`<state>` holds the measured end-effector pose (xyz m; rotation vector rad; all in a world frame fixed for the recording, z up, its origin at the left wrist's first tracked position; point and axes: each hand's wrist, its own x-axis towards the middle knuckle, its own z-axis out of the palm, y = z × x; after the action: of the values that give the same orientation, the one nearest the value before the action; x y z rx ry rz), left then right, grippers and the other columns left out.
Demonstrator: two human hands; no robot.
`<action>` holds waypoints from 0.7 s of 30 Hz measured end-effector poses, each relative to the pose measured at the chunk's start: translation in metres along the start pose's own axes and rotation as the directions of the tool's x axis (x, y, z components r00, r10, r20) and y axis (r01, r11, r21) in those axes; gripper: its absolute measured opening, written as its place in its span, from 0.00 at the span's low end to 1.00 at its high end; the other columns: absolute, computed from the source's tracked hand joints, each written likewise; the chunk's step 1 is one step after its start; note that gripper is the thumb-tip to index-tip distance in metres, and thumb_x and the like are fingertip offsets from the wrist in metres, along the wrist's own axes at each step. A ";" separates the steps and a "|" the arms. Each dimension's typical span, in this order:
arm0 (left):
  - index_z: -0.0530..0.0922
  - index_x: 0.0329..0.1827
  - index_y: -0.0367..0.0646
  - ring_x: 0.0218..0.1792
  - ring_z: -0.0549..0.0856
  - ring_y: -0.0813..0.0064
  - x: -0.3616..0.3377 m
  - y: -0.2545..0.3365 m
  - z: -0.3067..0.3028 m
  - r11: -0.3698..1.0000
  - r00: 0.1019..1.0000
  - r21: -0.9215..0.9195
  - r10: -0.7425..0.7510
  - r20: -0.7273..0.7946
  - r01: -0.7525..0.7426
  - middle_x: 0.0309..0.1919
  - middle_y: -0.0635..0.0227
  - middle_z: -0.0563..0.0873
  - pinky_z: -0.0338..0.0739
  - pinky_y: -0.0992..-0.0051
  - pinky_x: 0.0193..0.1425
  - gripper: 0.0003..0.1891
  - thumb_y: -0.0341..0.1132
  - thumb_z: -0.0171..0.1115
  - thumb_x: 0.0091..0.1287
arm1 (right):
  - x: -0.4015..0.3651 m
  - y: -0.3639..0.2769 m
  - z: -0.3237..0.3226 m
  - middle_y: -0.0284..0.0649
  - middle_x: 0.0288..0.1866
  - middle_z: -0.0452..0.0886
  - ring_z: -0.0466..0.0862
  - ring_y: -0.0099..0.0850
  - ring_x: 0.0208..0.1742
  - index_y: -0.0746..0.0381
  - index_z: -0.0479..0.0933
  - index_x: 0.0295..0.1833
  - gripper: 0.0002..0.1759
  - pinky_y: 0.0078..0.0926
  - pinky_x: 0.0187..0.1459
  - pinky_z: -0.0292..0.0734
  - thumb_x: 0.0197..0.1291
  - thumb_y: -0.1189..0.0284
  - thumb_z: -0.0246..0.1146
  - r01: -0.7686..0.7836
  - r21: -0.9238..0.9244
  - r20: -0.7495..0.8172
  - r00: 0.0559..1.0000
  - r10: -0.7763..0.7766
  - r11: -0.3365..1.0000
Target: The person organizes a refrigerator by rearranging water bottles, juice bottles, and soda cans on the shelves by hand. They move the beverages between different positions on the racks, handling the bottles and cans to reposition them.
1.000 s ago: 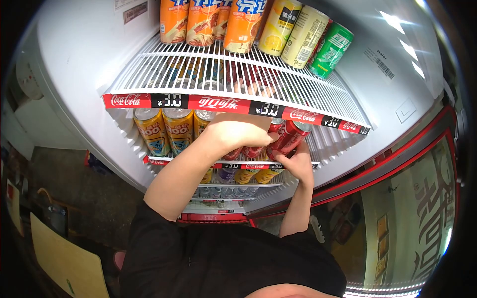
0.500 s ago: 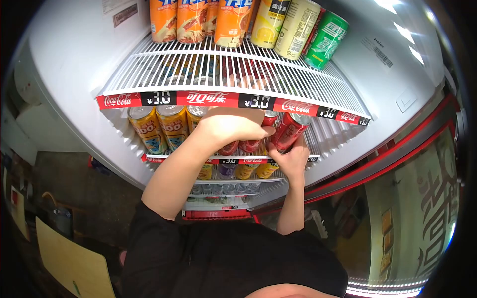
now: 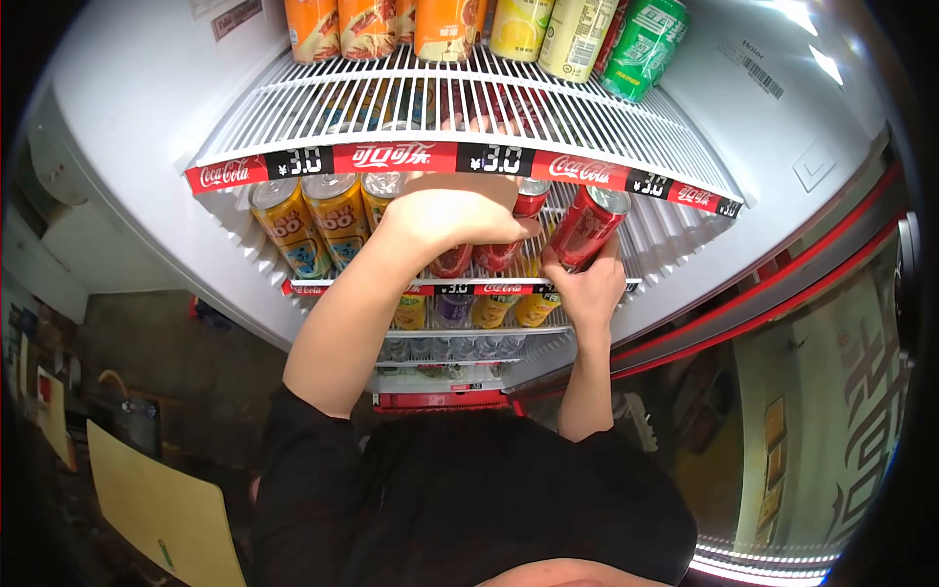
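A red soda can [image 3: 584, 233], tilted with its top to the right, is in my right hand [image 3: 590, 290], which grips its lower part near the shelf's front edge. My left hand [image 3: 458, 207] reaches under the upper wire shelf, over the red cans [image 3: 497, 256] standing there. Its thumb points right, and its other fingers stretch inward, partly visible through the wires. Whether they touch a can is hidden. Yellow cans [image 3: 339, 220] stand in a row left of my left wrist.
The upper wire shelf [image 3: 323, 103] holds orange cans [image 3: 367, 29], yellow cans and a green can [image 3: 646, 49]. Its red price strip [image 3: 391, 157] hangs close above my hands. Lower shelves carry more drinks. The fridge's side walls [image 3: 773, 127] stand on both sides.
The can in my right hand has shifted right, away from the other red cans. My left hand stays reached in under the shelf. The whole view has shifted slightly.
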<state>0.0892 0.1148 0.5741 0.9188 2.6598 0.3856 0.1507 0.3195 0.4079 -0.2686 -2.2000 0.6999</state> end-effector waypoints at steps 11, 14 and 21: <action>0.83 0.57 0.36 0.49 0.90 0.53 0.009 -0.020 0.013 0.992 0.987 0.010 0.130 -0.098 -0.130 0.47 0.48 0.90 0.82 0.61 0.55 0.33 0.61 0.62 0.69 | 0.001 -0.002 0.005 0.52 0.43 0.87 0.88 0.55 0.43 0.65 0.75 0.58 0.40 0.51 0.47 0.81 0.43 0.55 0.82 -0.032 -0.062 -0.006 0.999 0.032 0.998; 0.82 0.58 0.35 0.49 0.90 0.55 0.002 -0.013 0.009 0.996 0.992 0.045 0.085 -0.097 -0.081 0.47 0.51 0.91 0.83 0.61 0.55 0.33 0.61 0.61 0.70 | -0.003 -0.003 0.005 0.51 0.44 0.87 0.88 0.55 0.43 0.64 0.74 0.58 0.40 0.51 0.46 0.81 0.44 0.55 0.81 -0.007 -0.083 -0.022 1.000 0.005 0.997; 0.83 0.56 0.33 0.50 0.89 0.53 0.020 -0.023 0.014 0.984 0.982 0.026 0.177 -0.065 -0.175 0.48 0.45 0.90 0.80 0.62 0.58 0.34 0.62 0.61 0.70 | -0.006 -0.002 0.012 0.48 0.41 0.85 0.87 0.55 0.40 0.62 0.73 0.55 0.37 0.52 0.42 0.80 0.45 0.55 0.80 0.029 -0.130 -0.094 0.995 -0.041 0.991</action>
<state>0.0667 0.1125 0.5494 1.1724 2.6552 0.4375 0.1458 0.3108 0.3987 -0.3215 -2.1554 0.5162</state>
